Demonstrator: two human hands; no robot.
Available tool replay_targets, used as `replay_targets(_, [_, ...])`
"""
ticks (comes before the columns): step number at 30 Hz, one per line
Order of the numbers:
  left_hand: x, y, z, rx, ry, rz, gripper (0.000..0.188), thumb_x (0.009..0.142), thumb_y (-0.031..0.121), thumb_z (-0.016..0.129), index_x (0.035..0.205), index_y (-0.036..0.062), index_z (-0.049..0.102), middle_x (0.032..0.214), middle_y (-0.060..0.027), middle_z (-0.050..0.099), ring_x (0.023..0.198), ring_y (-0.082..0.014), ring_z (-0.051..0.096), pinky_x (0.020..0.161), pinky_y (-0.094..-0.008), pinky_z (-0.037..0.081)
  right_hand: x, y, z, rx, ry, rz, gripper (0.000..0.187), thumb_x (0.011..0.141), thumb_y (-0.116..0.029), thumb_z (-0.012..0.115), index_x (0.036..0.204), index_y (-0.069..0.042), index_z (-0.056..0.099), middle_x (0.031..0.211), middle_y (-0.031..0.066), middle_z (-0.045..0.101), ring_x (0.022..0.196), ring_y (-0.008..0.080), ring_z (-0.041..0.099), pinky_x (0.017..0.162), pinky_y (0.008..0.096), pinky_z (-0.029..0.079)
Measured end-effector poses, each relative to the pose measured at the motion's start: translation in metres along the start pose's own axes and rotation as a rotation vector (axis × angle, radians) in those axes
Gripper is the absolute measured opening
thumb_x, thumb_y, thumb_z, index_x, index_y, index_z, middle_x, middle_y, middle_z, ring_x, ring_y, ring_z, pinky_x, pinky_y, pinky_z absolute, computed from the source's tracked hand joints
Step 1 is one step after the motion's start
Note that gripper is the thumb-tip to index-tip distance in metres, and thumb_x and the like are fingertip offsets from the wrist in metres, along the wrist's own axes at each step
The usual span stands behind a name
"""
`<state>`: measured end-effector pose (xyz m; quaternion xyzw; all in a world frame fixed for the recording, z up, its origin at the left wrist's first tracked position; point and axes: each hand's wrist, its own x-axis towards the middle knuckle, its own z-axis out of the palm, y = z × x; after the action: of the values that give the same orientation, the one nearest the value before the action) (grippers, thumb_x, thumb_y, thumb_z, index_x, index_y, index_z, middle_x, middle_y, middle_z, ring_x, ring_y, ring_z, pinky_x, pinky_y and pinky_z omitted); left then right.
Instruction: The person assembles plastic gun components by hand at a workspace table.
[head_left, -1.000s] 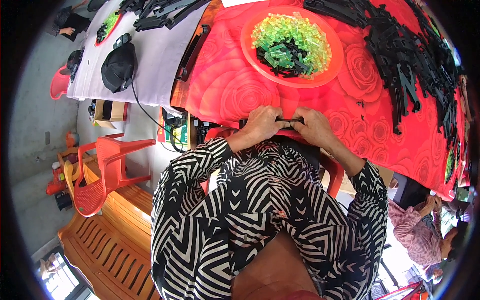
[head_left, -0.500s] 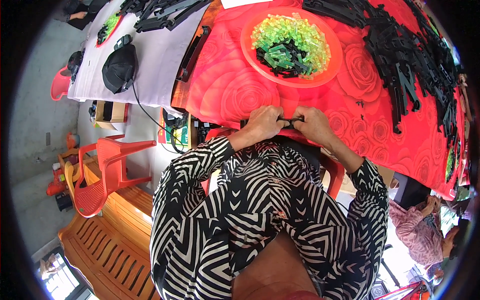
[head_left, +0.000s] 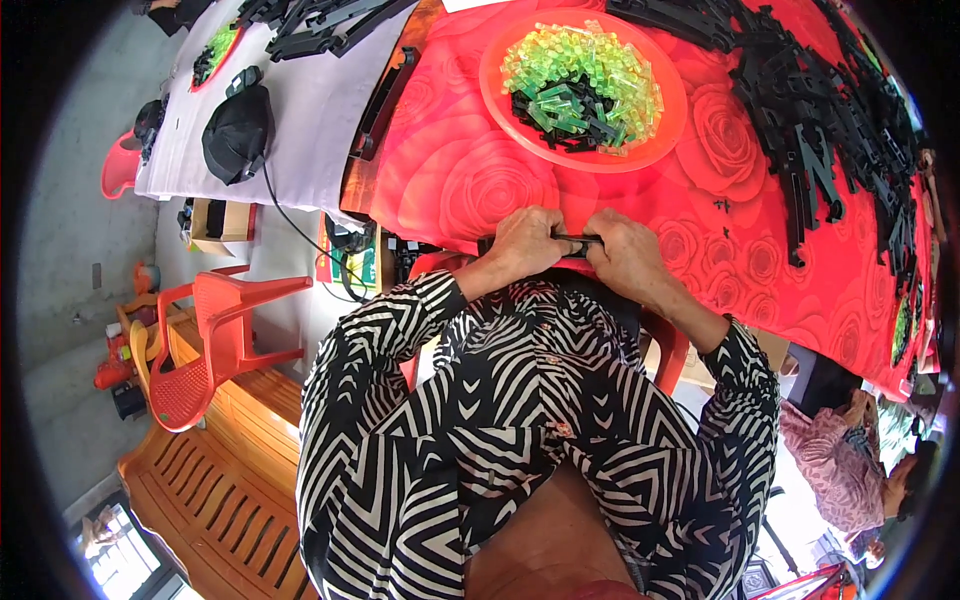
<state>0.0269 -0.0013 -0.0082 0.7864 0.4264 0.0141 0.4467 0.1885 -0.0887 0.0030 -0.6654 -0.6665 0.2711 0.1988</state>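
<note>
Both my hands meet at the near edge of the red table, with a long black plastic piece (head_left: 576,240) between them. My left hand (head_left: 528,240) is closed round its left part, and one end shows beyond the knuckles. My right hand (head_left: 622,250) pinches the other side with thumb and fingers, hiding that end. Beyond my hands, a round red tray (head_left: 585,166) holds translucent yellow-green pieces (head_left: 580,62) and small black pieces (head_left: 597,128). To the right lies a heap of long black plastic parts (head_left: 840,130), similar in colour to the held one.
A rose-patterned red cloth (head_left: 480,190) covers the table. On the left, a lilac-covered table (head_left: 310,130) bears a black cap (head_left: 238,137) with a cable. A red plastic chair (head_left: 225,330) and wooden bench (head_left: 220,500) stand left. Another person (head_left: 835,465) sits at lower right.
My hands have shifted only slightly, the right one a little up and to the left. The black piece stays held between them.
</note>
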Motion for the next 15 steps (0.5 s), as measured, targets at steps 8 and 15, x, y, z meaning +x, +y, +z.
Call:
replay_targets(8, [0.002, 0.002, -0.004, 0.007, -0.034, 0.049, 0.027, 0.073, 0.027, 0.075, 0.077, 0.0017, 0.066, 0.065, -0.0163, 0.063, 0.065, -0.0302, 0.064, 0.062, -0.0417, 0.048, 0.003, 0.006, -0.001, -0.009, 0.0, 0.001, 0.014, 0.074, -0.011, 0.057, 0.084, -0.002, 0.058, 0.087, 0.0188, 0.06, 0.086, 0.0384, 0.061, 0.071, 0.0488, 0.048])
replay_targets(15, [0.02, -0.028, -0.008, -0.132, -0.247, 0.241, 0.013, 0.08, 0.012, 0.069, 0.085, 0.0, 0.067, 0.064, -0.0119, 0.063, 0.061, -0.0196, 0.062, 0.059, -0.0359, 0.048, 0.013, 0.02, -0.009, 0.184, -0.156, 0.08, 0.016, 0.074, -0.013, 0.059, 0.082, 0.0, 0.063, 0.08, 0.0187, 0.064, 0.076, 0.0356, 0.063, 0.065, 0.0448, 0.047])
